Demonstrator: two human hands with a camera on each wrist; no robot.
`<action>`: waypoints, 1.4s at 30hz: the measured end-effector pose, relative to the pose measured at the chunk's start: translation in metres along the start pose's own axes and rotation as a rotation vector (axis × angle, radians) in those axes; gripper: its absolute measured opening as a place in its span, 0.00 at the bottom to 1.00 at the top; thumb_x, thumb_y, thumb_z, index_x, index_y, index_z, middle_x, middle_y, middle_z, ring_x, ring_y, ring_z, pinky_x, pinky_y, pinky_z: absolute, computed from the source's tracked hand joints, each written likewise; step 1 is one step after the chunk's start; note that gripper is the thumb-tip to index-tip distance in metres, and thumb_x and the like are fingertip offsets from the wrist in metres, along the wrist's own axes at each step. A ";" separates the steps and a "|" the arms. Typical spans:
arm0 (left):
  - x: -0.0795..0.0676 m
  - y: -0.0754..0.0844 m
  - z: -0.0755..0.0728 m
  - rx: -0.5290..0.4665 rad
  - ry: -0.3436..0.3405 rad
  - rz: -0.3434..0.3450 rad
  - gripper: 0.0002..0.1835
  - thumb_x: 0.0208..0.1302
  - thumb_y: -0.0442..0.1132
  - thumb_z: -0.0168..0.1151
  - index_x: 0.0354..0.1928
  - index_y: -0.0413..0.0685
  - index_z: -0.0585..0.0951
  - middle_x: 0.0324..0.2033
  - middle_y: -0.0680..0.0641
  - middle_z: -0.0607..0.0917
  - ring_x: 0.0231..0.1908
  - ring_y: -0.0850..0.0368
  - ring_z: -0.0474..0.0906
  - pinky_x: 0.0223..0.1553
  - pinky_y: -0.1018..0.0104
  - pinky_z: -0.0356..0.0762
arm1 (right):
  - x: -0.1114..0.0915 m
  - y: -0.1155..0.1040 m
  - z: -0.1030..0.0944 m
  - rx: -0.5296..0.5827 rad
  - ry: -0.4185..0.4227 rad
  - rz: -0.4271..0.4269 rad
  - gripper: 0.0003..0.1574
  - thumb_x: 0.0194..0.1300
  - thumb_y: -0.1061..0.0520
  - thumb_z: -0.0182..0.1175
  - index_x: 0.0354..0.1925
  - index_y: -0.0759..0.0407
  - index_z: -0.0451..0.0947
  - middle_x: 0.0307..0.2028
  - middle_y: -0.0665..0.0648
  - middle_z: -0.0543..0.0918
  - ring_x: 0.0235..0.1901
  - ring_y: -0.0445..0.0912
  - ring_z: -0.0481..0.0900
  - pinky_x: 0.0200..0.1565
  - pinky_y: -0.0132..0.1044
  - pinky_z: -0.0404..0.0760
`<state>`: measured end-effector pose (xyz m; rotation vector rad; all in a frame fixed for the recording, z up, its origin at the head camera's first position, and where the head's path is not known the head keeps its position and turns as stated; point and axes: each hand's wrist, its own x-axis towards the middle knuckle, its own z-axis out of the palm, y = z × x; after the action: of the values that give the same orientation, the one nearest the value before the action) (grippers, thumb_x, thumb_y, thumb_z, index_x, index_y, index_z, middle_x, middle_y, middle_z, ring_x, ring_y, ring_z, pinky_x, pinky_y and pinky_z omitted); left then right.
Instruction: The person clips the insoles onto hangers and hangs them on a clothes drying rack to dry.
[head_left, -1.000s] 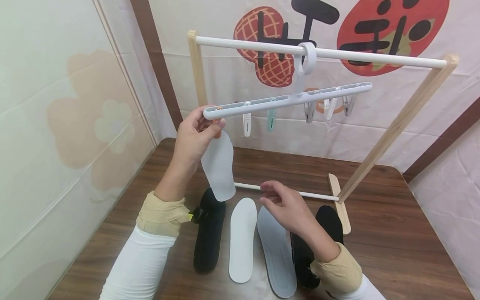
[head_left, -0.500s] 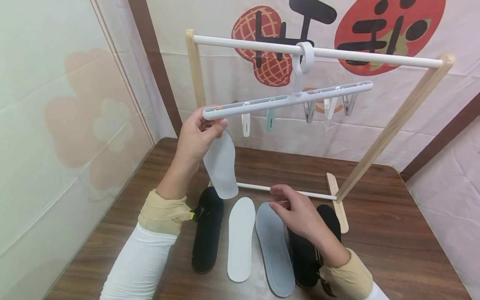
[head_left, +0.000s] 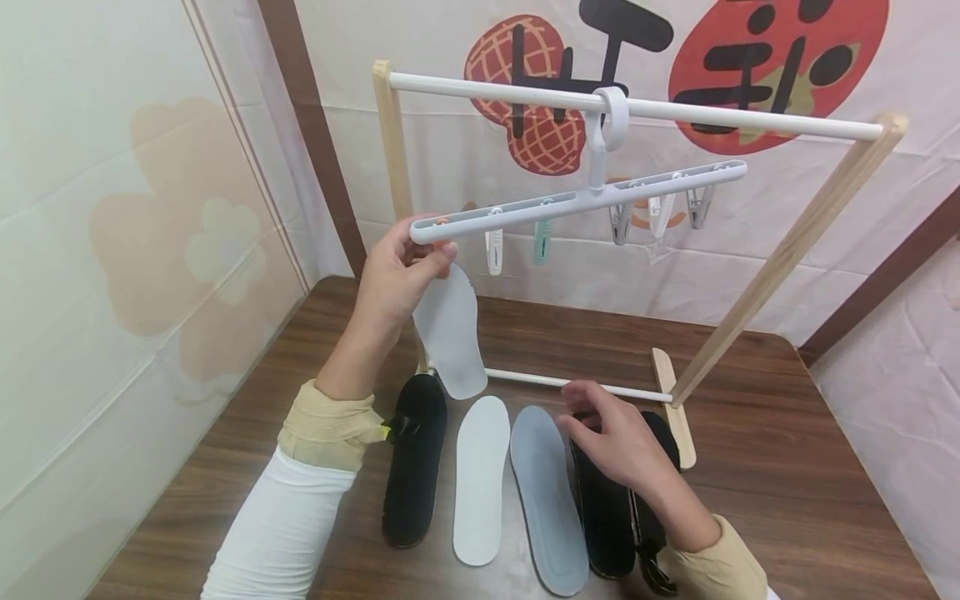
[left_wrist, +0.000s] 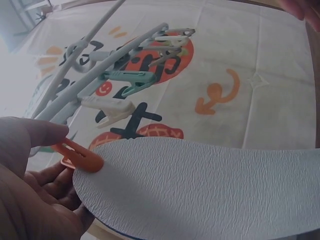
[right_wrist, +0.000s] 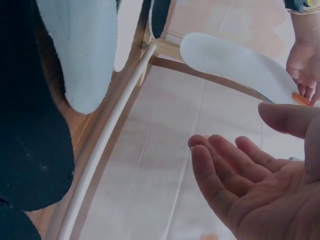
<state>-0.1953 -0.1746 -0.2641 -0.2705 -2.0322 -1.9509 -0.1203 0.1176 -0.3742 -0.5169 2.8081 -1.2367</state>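
Observation:
My left hand (head_left: 392,271) pinches an orange clip (left_wrist: 87,162) at the left end of a pale grey clip hanger (head_left: 525,211). Below it hangs a light grey insole (head_left: 453,337), whose edge the clip's jaws grip in the left wrist view. My right hand (head_left: 618,437) hovers with loosely bent fingers, holding nothing, above two black insoles (head_left: 606,521) that it partly hides. Left of these lie a grey insole (head_left: 551,508), a white insole (head_left: 480,487) and another black insole (head_left: 414,487).
A wooden rack with a white top rail (head_left: 720,115) carries the hanger by its hook. White clips (head_left: 493,250), a teal clip (head_left: 542,237) and grey clips hang along the hanger. The rack's foot (head_left: 675,408) and white lower rail stand on the brown table (head_left: 787,467).
The right hand has drawn away to the right and toward me. The hanging insole's lower end has swung slightly right. My left hand stays on the orange clip.

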 end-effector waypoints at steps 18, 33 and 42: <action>-0.003 -0.003 -0.007 0.019 -0.007 -0.025 0.26 0.65 0.34 0.68 0.65 0.43 0.77 0.41 0.53 0.84 0.46 0.57 0.80 0.51 0.67 0.78 | -0.016 0.018 -0.008 -0.070 0.003 0.018 0.25 0.70 0.56 0.65 0.62 0.58 0.74 0.58 0.59 0.82 0.56 0.54 0.81 0.53 0.48 0.82; -0.013 -0.011 -0.016 0.141 0.006 -0.022 0.25 0.67 0.39 0.68 0.64 0.41 0.76 0.55 0.43 0.82 0.52 0.57 0.78 0.53 0.64 0.76 | -0.030 0.036 -0.017 -0.099 -0.004 0.075 0.28 0.70 0.55 0.65 0.64 0.59 0.73 0.60 0.61 0.81 0.59 0.57 0.79 0.53 0.51 0.81; -0.026 -0.018 -0.026 0.179 0.024 -0.034 0.27 0.68 0.41 0.67 0.66 0.41 0.75 0.58 0.44 0.81 0.54 0.55 0.75 0.55 0.66 0.75 | -0.034 0.044 -0.020 -0.091 -0.023 0.098 0.28 0.71 0.54 0.64 0.65 0.61 0.72 0.60 0.62 0.81 0.59 0.58 0.79 0.53 0.51 0.82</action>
<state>-0.1750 -0.1994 -0.2894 -0.1714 -2.1913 -1.7677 -0.1040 0.1700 -0.3960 -0.3896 2.8433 -1.0836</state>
